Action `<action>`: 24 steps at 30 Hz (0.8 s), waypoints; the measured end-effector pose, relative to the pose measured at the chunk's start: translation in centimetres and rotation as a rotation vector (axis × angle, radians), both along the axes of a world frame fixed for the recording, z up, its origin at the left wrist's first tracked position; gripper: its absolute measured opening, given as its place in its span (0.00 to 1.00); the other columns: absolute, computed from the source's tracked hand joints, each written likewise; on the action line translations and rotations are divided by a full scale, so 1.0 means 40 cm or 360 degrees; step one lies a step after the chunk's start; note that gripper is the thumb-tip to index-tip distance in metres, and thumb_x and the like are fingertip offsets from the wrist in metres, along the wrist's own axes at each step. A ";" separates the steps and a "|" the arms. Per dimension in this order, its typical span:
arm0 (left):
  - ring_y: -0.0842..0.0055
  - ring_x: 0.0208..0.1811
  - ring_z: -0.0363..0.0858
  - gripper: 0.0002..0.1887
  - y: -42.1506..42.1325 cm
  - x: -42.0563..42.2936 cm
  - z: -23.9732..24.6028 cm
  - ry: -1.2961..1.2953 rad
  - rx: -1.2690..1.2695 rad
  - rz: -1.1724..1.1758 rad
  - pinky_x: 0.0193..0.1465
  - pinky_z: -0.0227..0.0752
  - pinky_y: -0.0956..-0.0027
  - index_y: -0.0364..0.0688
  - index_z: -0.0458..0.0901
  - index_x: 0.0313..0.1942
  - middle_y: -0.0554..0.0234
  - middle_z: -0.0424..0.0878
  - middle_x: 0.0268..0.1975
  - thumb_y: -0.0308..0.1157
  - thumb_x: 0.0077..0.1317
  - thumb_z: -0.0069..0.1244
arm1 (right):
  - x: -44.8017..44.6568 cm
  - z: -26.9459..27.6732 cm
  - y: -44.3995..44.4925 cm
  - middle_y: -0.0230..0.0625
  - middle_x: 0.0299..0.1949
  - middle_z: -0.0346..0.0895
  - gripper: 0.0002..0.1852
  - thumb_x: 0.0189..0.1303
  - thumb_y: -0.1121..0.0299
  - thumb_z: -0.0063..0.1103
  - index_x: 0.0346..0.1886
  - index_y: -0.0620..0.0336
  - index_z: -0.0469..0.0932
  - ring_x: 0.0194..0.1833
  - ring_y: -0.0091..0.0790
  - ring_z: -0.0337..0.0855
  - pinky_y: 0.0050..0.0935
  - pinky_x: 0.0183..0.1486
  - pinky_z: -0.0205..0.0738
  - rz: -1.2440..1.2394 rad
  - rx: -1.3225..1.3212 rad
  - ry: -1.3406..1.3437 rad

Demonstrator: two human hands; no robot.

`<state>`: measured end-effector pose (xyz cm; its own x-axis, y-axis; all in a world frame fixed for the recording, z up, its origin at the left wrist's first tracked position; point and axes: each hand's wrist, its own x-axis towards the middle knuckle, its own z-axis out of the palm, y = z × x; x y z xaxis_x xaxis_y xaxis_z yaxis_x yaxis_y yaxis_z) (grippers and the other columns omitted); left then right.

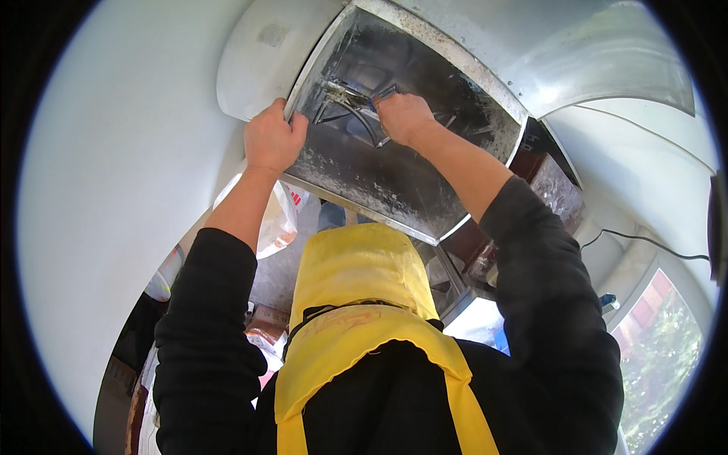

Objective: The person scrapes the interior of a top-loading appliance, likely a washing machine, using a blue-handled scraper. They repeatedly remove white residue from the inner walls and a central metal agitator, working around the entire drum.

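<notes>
A rectangular metal box (392, 213), open towards me, has dark inner walls with pale, flaky residue. My left hand (274, 136) grips its left rim, the thumb on the inner side. Inside the box, my right hand (405, 118) is closed on a small dark-blue object (387, 94), too covered by the fingers to name. Beside that hand is a metal fitting (341, 91) with a bent black cable or hose (364, 122) and several thin rods. Whether the blue object touches the fitting cannot be told. I wear a yellow apron (364, 273) over black sleeves.
Curved pale metal panels (603, 57) flank the box. Below its left side hangs a white plastic bag (276, 222). A dark red block-like object (549, 187) stands right of it. A black cord (654, 242) runs along the right wall, above a window (662, 352). Packages (267, 324) lie lower left.
</notes>
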<state>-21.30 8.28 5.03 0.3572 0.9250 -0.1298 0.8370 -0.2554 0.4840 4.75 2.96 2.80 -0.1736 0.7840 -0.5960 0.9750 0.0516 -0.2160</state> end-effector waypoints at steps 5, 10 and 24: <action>0.43 0.35 0.85 0.22 -0.013 0.001 0.001 0.0026 0.0047 0.0007 0.43 0.78 0.47 0.29 0.83 0.47 0.36 0.86 0.32 0.42 0.66 0.52 | -0.019 -0.003 -0.021 0.48 0.45 0.88 0.12 0.63 0.69 0.57 0.48 0.60 0.83 0.48 0.49 0.90 0.47 0.49 0.84 0.0008 0.0073 -0.0002; 0.43 0.36 0.85 0.22 -0.024 0.001 0.005 0.0041 0.0077 0.0025 0.43 0.78 0.46 0.30 0.83 0.47 0.36 0.86 0.32 0.42 0.66 0.51 | -0.052 0.022 -0.032 0.44 0.45 0.89 0.11 0.62 0.68 0.59 0.42 0.61 0.88 0.47 0.47 0.91 0.45 0.48 0.85 0.0035 0.0041 -0.0027; 0.42 0.37 0.86 0.23 -0.006 0.023 0.018 0.0129 0.0007 0.0035 0.43 0.79 0.47 0.29 0.84 0.48 0.34 0.86 0.33 0.43 0.65 0.53 | -0.134 -0.069 0.004 0.44 0.43 0.89 0.12 0.64 0.66 0.58 0.38 0.61 0.89 0.48 0.46 0.90 0.42 0.47 0.86 0.0159 0.0027 0.0052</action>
<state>-20.39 8.02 5.76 0.3252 0.9331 -0.1537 0.8790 -0.2382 0.4131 -0.61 3.13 0.06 -0.2707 0.7717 -0.5755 0.9572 0.1524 -0.2460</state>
